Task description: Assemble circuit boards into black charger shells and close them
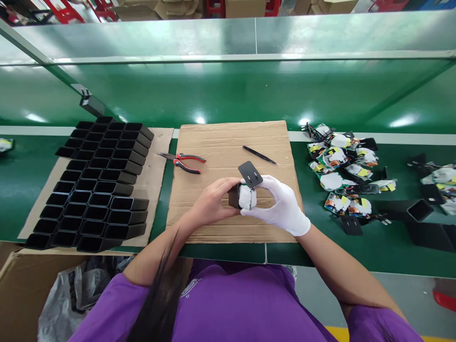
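Note:
My bare left hand [216,202] is closed round a black plastic housing [233,195], its open end turned to the right. In my white-gloved right hand [281,204], thumb and fingers grip a circuit board assembly [247,197] with a white pad on it. The board sits at the mouth of the housing, partly inside it. A black end plate [250,174] with small slots stands out above the board, apparently joined to it. Beyond my hands, red-handled pliers [185,161] and black tweezers [261,155] lie on the cardboard sheet [228,135].
Rows of black housings [96,185] stand on cardboard at the left. Circuit board assemblies [338,166] are heaped at the right, with more housings [420,210] beyond them. A metal rail [228,58] crosses the back. Below the left table edge is a cardboard box [32,289] with a plastic bag.

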Demonstrator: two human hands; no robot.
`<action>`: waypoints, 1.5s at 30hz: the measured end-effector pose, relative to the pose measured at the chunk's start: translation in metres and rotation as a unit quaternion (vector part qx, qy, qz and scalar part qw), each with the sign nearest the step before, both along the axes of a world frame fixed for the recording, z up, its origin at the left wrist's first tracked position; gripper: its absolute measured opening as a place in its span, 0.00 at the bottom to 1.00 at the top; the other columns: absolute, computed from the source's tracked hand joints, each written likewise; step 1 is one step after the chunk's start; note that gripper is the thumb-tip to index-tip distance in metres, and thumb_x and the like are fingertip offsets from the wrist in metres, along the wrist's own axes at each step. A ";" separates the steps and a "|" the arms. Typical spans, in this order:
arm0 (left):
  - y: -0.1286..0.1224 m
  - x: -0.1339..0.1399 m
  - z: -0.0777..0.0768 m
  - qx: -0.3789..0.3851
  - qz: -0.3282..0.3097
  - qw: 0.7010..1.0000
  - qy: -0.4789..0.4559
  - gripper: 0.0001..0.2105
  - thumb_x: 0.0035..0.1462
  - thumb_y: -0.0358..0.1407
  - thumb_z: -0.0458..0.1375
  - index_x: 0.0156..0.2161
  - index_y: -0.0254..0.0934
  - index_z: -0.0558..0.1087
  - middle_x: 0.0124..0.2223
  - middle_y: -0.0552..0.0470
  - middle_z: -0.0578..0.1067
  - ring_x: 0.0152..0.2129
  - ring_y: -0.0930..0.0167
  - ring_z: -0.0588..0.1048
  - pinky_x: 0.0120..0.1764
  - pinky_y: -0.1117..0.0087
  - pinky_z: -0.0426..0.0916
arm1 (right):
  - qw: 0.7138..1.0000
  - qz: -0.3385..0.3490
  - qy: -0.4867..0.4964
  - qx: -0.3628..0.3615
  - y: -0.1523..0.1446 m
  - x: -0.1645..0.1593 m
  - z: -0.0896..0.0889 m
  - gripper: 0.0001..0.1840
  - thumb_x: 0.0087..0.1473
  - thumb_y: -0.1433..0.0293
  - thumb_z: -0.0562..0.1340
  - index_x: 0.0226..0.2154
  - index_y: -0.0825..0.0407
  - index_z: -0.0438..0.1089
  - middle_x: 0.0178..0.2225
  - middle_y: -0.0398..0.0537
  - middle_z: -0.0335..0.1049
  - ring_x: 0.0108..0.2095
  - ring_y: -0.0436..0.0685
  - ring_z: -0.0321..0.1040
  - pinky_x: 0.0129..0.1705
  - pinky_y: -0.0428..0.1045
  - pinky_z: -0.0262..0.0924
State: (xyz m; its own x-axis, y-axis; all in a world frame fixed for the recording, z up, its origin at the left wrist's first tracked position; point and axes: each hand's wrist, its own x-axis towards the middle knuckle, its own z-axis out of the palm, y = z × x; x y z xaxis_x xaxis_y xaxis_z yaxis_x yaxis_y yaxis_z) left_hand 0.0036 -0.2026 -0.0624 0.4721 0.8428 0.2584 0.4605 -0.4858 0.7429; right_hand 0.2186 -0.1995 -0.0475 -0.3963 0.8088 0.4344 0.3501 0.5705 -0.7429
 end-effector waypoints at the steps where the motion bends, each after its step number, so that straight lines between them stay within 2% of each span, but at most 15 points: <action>1: 0.000 0.000 0.000 0.000 0.000 1.000 -0.001 0.29 0.49 0.34 0.68 0.56 0.39 0.67 0.53 0.44 0.76 0.48 0.63 0.76 0.50 0.61 0.75 | 1.000 0.001 0.004 0.000 0.000 0.000 0.000 0.29 0.46 0.62 0.74 0.48 0.48 0.67 0.48 0.51 0.76 0.47 0.61 0.76 0.50 0.57 0.72; 15: -0.001 0.001 0.002 0.024 0.002 1.000 -0.006 0.28 0.48 0.32 0.67 0.56 0.39 0.67 0.52 0.44 0.77 0.47 0.63 0.77 0.49 0.61 0.76 | 0.999 -0.004 -0.001 0.042 -0.001 0.000 -0.003 0.30 0.45 0.61 0.74 0.50 0.46 0.67 0.47 0.50 0.77 0.46 0.62 0.77 0.47 0.56 0.73; 24: -0.001 0.002 0.006 0.033 -0.002 0.999 -0.008 0.29 0.48 0.33 0.68 0.57 0.40 0.67 0.52 0.44 0.77 0.47 0.63 0.77 0.49 0.61 0.76 | 1.000 -0.014 -0.002 0.004 -0.002 0.001 0.001 0.29 0.44 0.59 0.74 0.48 0.46 0.69 0.45 0.50 0.78 0.44 0.63 0.77 0.47 0.57 0.73; 29: -0.001 0.001 0.005 0.039 -0.007 0.999 -0.012 0.29 0.49 0.33 0.68 0.56 0.39 0.67 0.51 0.44 0.77 0.47 0.63 0.77 0.49 0.61 0.76 | 1.000 -0.002 0.003 0.022 -0.001 0.001 0.000 0.29 0.44 0.60 0.74 0.49 0.47 0.69 0.46 0.50 0.77 0.45 0.62 0.77 0.48 0.56 0.73; 39: -0.001 0.000 0.003 0.029 -0.012 0.999 -0.017 0.29 0.49 0.34 0.68 0.57 0.39 0.67 0.52 0.44 0.77 0.47 0.63 0.77 0.49 0.61 0.76 | 1.000 0.000 -0.015 0.000 -0.002 0.002 0.001 0.30 0.44 0.58 0.74 0.49 0.45 0.70 0.46 0.49 0.77 0.45 0.62 0.76 0.49 0.57 0.72; 45: -0.001 0.000 0.003 0.037 -0.010 0.999 -0.023 0.29 0.49 0.33 0.68 0.57 0.39 0.67 0.52 0.44 0.77 0.47 0.63 0.77 0.49 0.61 0.76 | 1.000 -0.001 -0.008 0.018 -0.002 0.001 0.003 0.30 0.45 0.61 0.74 0.50 0.45 0.69 0.47 0.49 0.77 0.46 0.62 0.76 0.49 0.55 0.73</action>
